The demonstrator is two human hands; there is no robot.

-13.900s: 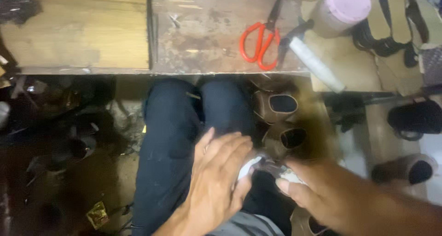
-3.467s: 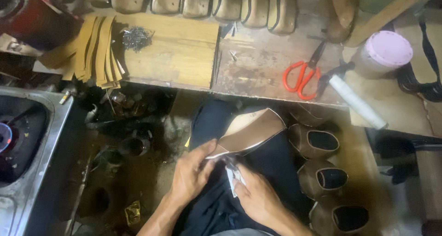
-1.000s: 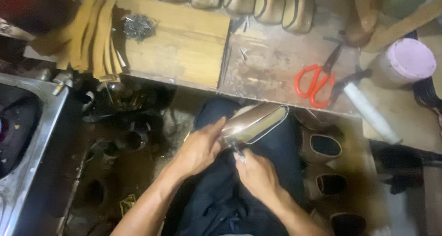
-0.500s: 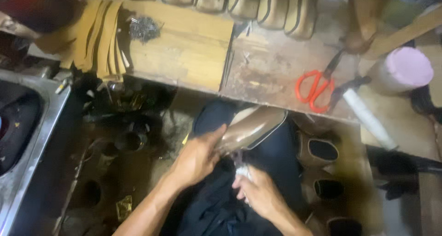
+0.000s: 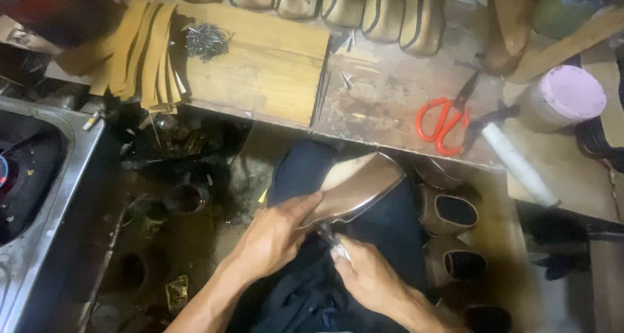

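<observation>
The right hand (image 5: 370, 278) is closed around a small metal tool (image 5: 331, 239) touching the shoe (image 5: 354, 190). The left hand (image 5: 276, 235) grips the shoe (it rests on the lap). Farther, on the bench (image 5: 383, 105), lie red scissors (image 5: 445, 115) and nails (image 5: 207, 40).

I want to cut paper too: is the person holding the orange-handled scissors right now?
No, the orange-handled scissors lie untouched on the worn wooden bench, while both hands work on the brown leather shoe.

Brown glossy shoe (image 5: 354, 187); beyond it, orange-handled scissors (image 5: 445, 117), a pink-lidded jar (image 5: 562, 99) and tan leather strips (image 5: 140, 50)
</observation>
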